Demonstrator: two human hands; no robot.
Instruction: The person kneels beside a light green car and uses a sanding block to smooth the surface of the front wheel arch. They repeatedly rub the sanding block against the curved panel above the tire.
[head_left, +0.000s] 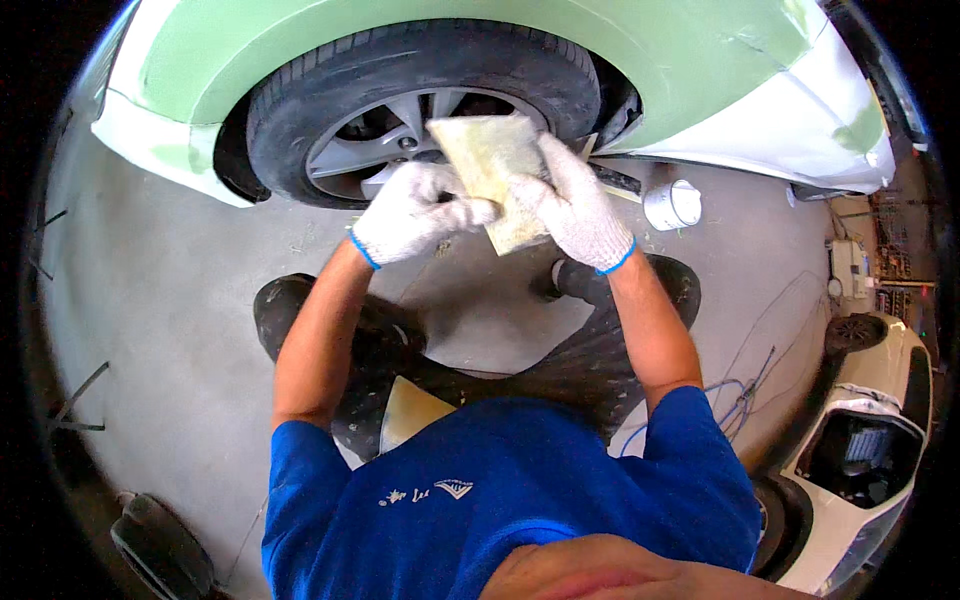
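In front of the car wheel I hold up a flat, pale-yellow board (490, 160) with whitish smears and worn edges. It is tilted, one corner pointing down toward my knees. My left hand (425, 212), in a white knit glove with a blue cuff, is closed at its lower left edge, thumb and fingertips near the board. My right hand (578, 205), gloved alike, grips the right side, thumb across the front and fingers along the edge. Behind the board are the silver rim and black tire (425, 65); the board hides part of the rim.
The white car body (660, 50) carries pale green patches around the wheel arch. A white can (672, 205) lies right of my right hand. A pale yellow panel (408, 412) shows by my lap. Blue hose (740, 392), another car (860, 480) and a loose tire (160, 545) lie farther out.
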